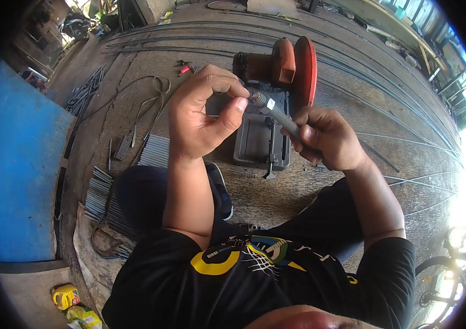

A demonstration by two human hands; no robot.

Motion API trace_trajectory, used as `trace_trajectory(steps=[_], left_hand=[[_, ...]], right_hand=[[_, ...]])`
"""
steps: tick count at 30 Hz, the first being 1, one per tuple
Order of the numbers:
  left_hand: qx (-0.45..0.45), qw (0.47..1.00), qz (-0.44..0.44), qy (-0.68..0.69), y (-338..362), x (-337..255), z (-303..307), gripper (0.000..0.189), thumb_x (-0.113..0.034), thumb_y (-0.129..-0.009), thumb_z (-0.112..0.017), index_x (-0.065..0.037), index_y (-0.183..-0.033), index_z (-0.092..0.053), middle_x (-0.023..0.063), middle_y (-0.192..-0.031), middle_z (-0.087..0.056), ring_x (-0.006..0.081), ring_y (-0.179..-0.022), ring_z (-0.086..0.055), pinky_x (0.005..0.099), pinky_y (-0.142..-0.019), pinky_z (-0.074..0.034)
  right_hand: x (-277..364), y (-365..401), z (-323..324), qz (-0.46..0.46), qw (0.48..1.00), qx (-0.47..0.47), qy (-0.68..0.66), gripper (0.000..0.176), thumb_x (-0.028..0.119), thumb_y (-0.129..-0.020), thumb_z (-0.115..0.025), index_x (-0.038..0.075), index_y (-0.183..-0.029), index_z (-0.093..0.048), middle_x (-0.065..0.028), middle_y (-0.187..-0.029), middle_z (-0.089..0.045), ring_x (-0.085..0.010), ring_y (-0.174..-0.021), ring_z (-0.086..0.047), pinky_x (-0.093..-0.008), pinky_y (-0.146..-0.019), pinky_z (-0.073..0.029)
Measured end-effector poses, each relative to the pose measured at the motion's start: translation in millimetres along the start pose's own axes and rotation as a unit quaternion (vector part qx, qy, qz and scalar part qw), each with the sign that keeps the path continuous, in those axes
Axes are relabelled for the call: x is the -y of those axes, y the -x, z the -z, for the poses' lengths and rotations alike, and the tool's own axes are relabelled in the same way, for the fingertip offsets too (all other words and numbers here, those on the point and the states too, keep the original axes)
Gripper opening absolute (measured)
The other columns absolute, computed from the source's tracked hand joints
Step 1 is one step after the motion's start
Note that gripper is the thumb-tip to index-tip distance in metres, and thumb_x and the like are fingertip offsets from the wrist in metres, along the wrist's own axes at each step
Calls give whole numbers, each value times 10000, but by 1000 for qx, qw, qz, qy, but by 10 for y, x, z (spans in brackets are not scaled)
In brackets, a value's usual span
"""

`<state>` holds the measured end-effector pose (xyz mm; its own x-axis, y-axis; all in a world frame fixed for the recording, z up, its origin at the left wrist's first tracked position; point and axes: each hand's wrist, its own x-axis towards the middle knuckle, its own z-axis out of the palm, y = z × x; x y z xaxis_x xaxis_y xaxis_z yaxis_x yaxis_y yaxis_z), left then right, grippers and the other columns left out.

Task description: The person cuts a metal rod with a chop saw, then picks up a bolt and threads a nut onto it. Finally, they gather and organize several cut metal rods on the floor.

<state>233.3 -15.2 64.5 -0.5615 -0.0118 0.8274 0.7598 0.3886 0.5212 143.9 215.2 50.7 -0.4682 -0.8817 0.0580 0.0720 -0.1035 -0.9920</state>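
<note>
A short grey threaded rod (283, 119) with a small white patch slants across the middle of the view. My right hand (332, 137) has its thumb and fingers wrapped around the lower end. At the rod's upper, brownish end, the thumb and index finger of my left hand (205, 112) come together in a pinch; whether a small part sits between them is hidden. Just beyond my hands stands a cut-off saw with an orange-red motor housing (283, 57), a round red guard (305, 71) and a dark base (244, 148).
Several cut rods (98, 192) lie in a bundle at the left, beside a strap (145, 104). Long bars (189, 41) stretch over the floor behind the saw. A blue panel (19, 164) stands at far left, a bicycle (447, 268) at right. Yellow containers (66, 296) sit lower left.
</note>
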Motion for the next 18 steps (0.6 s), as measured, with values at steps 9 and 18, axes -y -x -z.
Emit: trace_trajectory(steps=[9,18], left_hand=[[-14,999,-44,-21,-40,48,6,79,-28,-721,-655,-4,-785,-615,71,-798,-598,161,-738,-577,264,-696,-458],[13,998,-47,-27,8,57,1,87,-24,-803,-578,16,-879,-563,84,-856,-526,159,-795,-475,272,-743,-388]], right_hand=[[-33,-8,-1,17,1000,15,-7,223,178,-922,-569,-20,-1026,-577,-73,-690,-558,-91,-451,-440,-212,-402,-332],[9,2,-40,10,1000,8,-5,217,177,-924,-563,-20,-1013,-580,-71,-692,-561,-86,-462,-442,-211,-404,-331]])
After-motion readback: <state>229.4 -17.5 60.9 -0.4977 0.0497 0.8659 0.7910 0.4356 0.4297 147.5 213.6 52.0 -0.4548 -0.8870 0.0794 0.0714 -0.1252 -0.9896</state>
